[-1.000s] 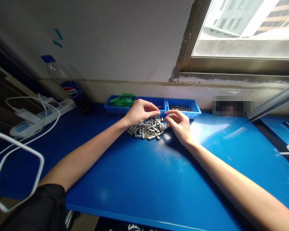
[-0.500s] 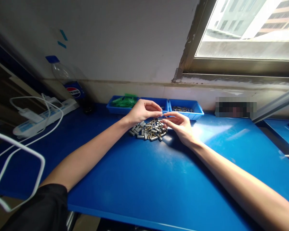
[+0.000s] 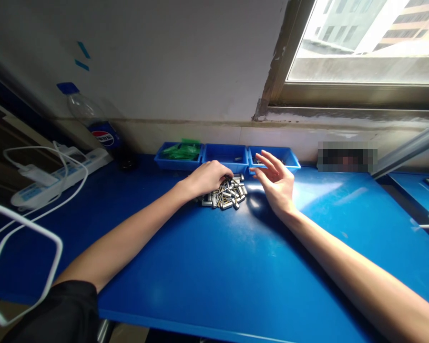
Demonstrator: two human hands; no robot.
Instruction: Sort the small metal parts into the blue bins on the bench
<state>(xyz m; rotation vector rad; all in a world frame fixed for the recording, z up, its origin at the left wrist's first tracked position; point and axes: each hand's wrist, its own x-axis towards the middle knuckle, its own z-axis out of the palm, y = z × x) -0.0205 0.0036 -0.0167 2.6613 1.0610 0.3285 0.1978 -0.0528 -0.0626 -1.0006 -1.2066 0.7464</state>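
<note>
A pile of several small metal parts point(image 3: 228, 195) lies on the blue table point(image 3: 236, 267). My left hand point(image 3: 209, 176) rests on the pile's left side with its fingers curled down into the parts; what they pinch is hidden. My right hand point(image 3: 277, 181) hovers just right of the pile, palm turned left, fingers spread apart and holding nothing. Its fingertips reach toward the right blue tray point(image 3: 289, 159), which holds thin metal pins.
Three small blue trays line the wall: the left tray point(image 3: 164, 159) holds green pieces, the middle tray point(image 3: 221, 155) a few parts. A Pepsi bottle point(image 3: 93, 119) and a white power strip point(image 3: 57, 174) with cables sit at left. A window is upper right.
The hands had met above the pile, pinching a small part together. Now my left hand has dropped onto the pile and my right hand has opened and lifted toward the right tray.
</note>
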